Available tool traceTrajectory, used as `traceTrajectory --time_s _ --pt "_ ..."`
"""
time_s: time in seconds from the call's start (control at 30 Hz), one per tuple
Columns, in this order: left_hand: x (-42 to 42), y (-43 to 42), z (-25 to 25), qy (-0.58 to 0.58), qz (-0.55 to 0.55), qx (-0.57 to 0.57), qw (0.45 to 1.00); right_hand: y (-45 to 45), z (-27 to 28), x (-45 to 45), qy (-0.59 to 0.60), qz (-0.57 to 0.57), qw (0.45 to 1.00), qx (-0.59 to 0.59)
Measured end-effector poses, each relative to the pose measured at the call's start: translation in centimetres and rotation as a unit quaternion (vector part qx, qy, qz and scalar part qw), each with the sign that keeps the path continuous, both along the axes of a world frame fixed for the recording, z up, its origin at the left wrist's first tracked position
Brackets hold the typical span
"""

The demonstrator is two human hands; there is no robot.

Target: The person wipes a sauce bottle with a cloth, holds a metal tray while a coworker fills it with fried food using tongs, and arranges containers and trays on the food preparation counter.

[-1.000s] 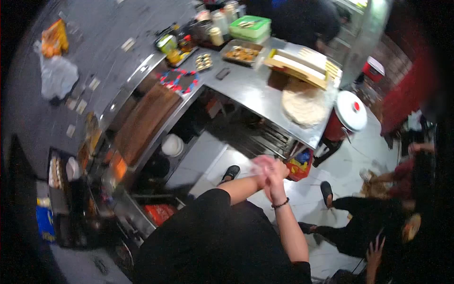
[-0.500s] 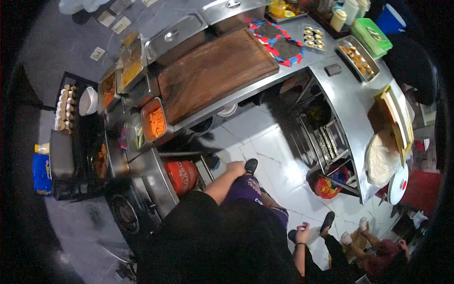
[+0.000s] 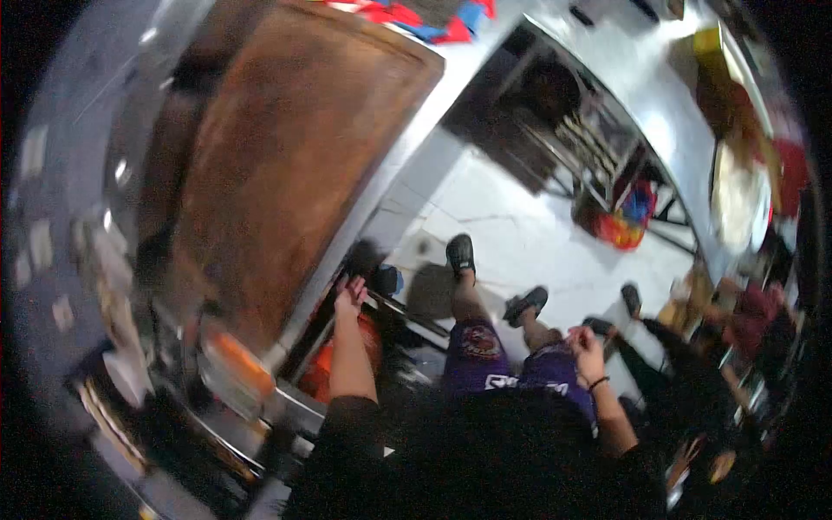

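Motion blurs the view. My left hand (image 3: 351, 295) hangs beside the front edge of the counter, near the large wooden cutting board (image 3: 277, 147). Its fingers are loosely apart and nothing shows in them. Below it is an orange-red container (image 3: 357, 351) under the counter. My right hand (image 3: 588, 349), with a dark band at the wrist, hangs at my right thigh over purple shorts (image 3: 481, 351). Its fingers bend loosely, somewhat apart, with no object visible in them. Neither hand touches anything that I can make out.
A steel counter (image 3: 646, 95) curves round to the right, with a rack and a red-and-blue bag (image 3: 628, 217) beneath. A metal pan of orange pieces (image 3: 238, 364) sits at left. Other people's legs show at right. White tiles (image 3: 511, 234) cover the floor.
My view has swung right and my body has stepped closer to the counter. The cutting board appears larger and further left. Both arms have swung, and the left hand has come near the counter edge.
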State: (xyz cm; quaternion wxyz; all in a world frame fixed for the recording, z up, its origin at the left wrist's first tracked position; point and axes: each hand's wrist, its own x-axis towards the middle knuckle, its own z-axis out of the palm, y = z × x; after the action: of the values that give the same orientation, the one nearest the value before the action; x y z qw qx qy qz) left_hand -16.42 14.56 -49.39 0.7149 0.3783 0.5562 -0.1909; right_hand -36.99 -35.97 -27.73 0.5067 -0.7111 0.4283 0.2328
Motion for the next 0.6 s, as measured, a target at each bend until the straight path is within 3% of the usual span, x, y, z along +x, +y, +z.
traceTrajectory --time_s 0.03,0.1,0.13,0.17,0.23,0.27,0.3,0.37,0.4,0.47,0.57,0.6 --pt "1.2 -0.2 -0.4 0.019 -0.031 0.001 0.999 0.4 -1.1 -1.2 -0.014 -0.001 1.000 0.008" --pt "4.0 -0.8 -1.3 0.087 0.071 0.138 0.984 2.3 -1.2 -1.8 0.019 -0.027 0.999 0.028" --pt "3.5 1.3 -3.4 0.023 0.085 0.063 0.994 2.8 -1.3 -2.6 0.063 -0.009 0.998 0.025" --pt "4.6 1.2 -4.1 0.030 0.069 0.066 0.995 3.0 -1.1 -2.8 0.070 -0.024 0.997 0.028" --pt "6.5 1.0 -5.6 -0.012 0.136 -0.005 0.991 3.6 -0.8 -2.9 0.179 0.063 0.980 0.056" --pt "7.2 1.6 -7.9 -0.084 0.008 0.028 0.996 3.9 -2.1 -5.0 0.152 0.070 0.985 0.051" --pt "8.3 2.3 -10.0 -0.079 0.000 0.029 0.996 3.7 -3.0 -7.1 0.156 0.063 0.984 0.054" --pt "11.0 2.5 -12.7 -0.131 -0.002 -0.134 0.982 4.1 -3.8 -8.6 0.198 0.028 0.978 0.064" --pt "12.4 1.5 -13.4 -0.128 -0.007 -0.131 0.983 3.9 -4.4 -9.3 0.200 0.023 0.977 0.069" --pt "15.7 -2.5 -11.4 -0.049 -0.027 0.055 0.997 3.9 -5.3 -10.9 0.220 -0.046 0.972 0.068" --pt "17.3 -4.7 -10.8 -0.093 -0.118 0.114 0.982 3.9 -5.1 -9.4 0.241 -0.070 0.966 0.061" --pt "17.7 -5.6 -10.6 -0.059 -0.143 0.175 0.972 4.0 -5.1 -9.6 0.232 -0.057 0.970 0.048"
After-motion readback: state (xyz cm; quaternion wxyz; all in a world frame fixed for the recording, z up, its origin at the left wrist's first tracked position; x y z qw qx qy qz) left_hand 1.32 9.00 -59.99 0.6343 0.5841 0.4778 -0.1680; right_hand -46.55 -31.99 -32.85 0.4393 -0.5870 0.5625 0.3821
